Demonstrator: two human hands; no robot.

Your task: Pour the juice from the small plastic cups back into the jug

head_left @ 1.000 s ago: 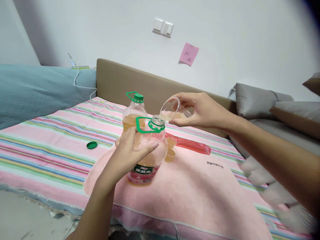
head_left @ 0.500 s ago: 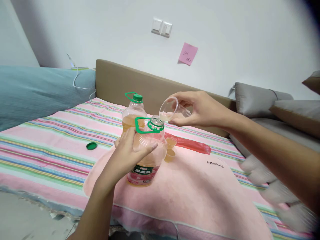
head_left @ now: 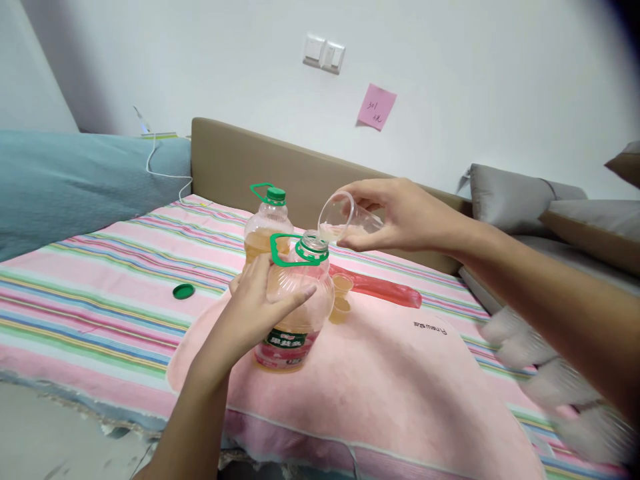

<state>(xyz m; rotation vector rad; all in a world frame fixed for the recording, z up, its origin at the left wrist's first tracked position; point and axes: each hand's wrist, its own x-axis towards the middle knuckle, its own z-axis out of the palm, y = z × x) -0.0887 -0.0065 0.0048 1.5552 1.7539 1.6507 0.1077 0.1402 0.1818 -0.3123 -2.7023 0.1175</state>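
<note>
A large clear juice bottle (head_left: 305, 300) with a green carry ring stands uncapped on a pink mat (head_left: 395, 387). My left hand (head_left: 260, 293) is wrapped around its side, below the ring. With my right hand (head_left: 390, 213) I grip a clear plastic cup (head_left: 337, 217), tilted so its rim meets the bottle's open mouth; a little pale liquid lies in its lower side. Behind stands a second juice bottle (head_left: 267, 233), capped in green and partly hidden. Two cups of amber liquid (head_left: 341, 308) sit just right of the front bottle.
A green cap (head_left: 183, 291) lies on the striped sheet (head_left: 100, 293) at left. A red plastic wrapper (head_left: 385, 290) is behind the cups. Several stacked clear cups (head_left: 545, 373) lie at right, under my forearm. Grey cushions (head_left: 515, 200) and a headboard (head_left: 240, 160) stand behind.
My right hand and the tilted cup have shifted up very slightly. The left hand and the bottles look the same.
</note>
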